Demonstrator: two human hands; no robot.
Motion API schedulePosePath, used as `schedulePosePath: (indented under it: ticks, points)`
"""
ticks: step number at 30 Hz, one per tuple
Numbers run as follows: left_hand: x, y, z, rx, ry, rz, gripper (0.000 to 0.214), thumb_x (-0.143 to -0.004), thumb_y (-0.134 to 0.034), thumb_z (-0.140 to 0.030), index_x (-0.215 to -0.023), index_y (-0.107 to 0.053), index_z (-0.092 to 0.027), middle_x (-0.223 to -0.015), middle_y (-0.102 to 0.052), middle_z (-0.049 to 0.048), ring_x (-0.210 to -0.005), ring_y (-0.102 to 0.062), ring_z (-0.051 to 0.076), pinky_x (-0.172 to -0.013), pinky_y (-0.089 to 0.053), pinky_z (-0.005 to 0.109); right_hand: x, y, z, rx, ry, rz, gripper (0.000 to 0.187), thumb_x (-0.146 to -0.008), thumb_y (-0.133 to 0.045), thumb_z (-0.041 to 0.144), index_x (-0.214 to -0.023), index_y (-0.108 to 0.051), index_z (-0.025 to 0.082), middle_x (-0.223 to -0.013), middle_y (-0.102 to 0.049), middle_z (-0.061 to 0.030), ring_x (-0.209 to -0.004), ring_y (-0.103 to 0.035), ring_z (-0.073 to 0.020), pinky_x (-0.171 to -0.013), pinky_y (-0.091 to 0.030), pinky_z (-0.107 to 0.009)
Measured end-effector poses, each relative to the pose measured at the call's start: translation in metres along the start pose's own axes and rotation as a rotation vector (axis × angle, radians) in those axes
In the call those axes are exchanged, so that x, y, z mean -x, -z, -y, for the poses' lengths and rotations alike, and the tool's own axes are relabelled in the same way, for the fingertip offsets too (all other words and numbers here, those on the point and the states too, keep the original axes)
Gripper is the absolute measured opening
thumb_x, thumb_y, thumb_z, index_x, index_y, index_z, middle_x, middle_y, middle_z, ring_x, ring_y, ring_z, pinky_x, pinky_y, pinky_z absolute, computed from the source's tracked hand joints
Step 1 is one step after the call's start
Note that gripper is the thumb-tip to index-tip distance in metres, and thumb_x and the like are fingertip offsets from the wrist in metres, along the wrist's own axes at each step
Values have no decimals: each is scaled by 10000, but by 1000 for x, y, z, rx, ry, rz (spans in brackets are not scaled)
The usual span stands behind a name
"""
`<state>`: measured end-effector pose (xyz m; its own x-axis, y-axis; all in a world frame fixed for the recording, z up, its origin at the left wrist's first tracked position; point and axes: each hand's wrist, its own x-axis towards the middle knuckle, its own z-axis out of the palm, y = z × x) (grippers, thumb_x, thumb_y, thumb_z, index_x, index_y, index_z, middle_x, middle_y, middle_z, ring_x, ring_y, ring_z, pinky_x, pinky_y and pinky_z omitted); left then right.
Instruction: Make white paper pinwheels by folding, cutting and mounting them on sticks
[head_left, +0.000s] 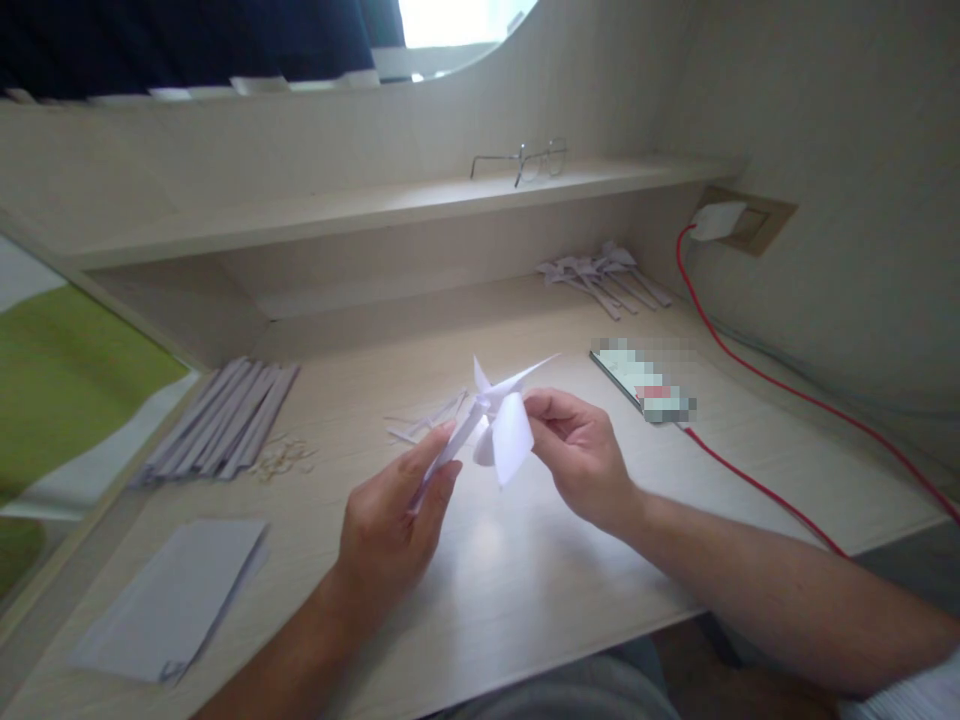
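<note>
A white paper pinwheel [513,440] is held up over the middle of the desk, its folded blades fanned out at the end of a rolled paper stick. My left hand [394,505] grips that stick between thumb and fingers. On the other side, my right hand [577,450] pinches at the back of the blades with thumb and forefinger; its fingertips are partly hidden by the paper. Several thin paper strips [409,428] lie on the desk just behind my left hand.
Rolled paper sticks [225,420] lie at the left, beside small rubber bands [283,457]. Paper sheets [180,590] are at front left. Several pinwheels [600,275] lie at back right, near a phone [637,380] on a red cable [757,487]. Glasses [529,162] rest on the shelf [375,205].
</note>
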<state>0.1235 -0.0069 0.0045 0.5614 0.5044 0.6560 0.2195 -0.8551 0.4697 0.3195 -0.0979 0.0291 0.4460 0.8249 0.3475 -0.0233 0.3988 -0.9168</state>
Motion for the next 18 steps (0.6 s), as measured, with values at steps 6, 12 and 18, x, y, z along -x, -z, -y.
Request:
schedulePosePath:
  ticks: [6,12,18]
  points:
    - [-4,0,1,28,-81,-92,489,-890,-706,-107,-1343,-657,-283,-1197,-774,64,-947,-757,203,-863,-613,323,7,-2,5,146,126,22,171,-927,-702,330,-834,-685,187,-759,-659,-29,-692,-618,-158,-638,-514,-286]
    - [-7,5,-5,93,-137,-146,511,-811,-739,1,-1248,-679,-257,-1114,-763,54,-982,-734,207,-907,-596,366,14,-3,17,345,521,85,95,-863,-717,116,-914,-684,189,-834,-697,-65,-740,-652,-177,-664,-530,-305]
    - [-9,7,-5,124,-235,-120,511,-826,-732,-34,-1281,-669,-258,-1123,-772,70,-1017,-729,239,-900,-603,410,15,-1,24,406,600,173,146,-869,-688,109,-979,-678,205,-860,-714,-85,-753,-682,-198,-650,-576,-316]
